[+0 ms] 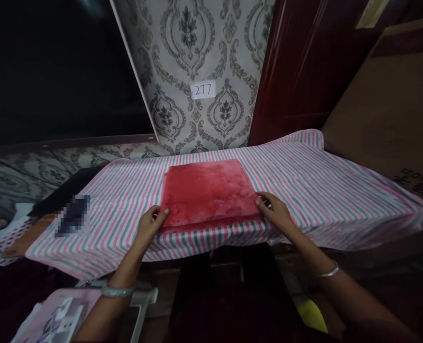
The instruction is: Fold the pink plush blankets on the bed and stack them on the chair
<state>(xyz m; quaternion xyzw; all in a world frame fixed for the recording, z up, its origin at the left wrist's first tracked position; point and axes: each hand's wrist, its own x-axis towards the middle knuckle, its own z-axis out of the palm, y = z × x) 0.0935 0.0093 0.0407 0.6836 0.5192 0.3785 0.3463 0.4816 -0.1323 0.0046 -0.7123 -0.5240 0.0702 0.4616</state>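
Observation:
A folded red velvety cloth (pixel 207 190) lies flat in the middle of a board covered with a pink, grey and white striped sheet (pixel 322 186). My left hand (pixel 151 223) pinches the cloth's near left corner. My right hand (pixel 274 209) grips its near right corner, fingers curled on the edge. Both wrists wear silver bangles.
A paper label reading 277 (pixel 203 89) is stuck to the patterned wallpaper behind. A dark red door (pixel 297 66) and a cardboard box (pixel 386 105) stand at the right. A dark screen (pixel 54 71) is at the left. A pink object (pixel 54 317) sits at the lower left.

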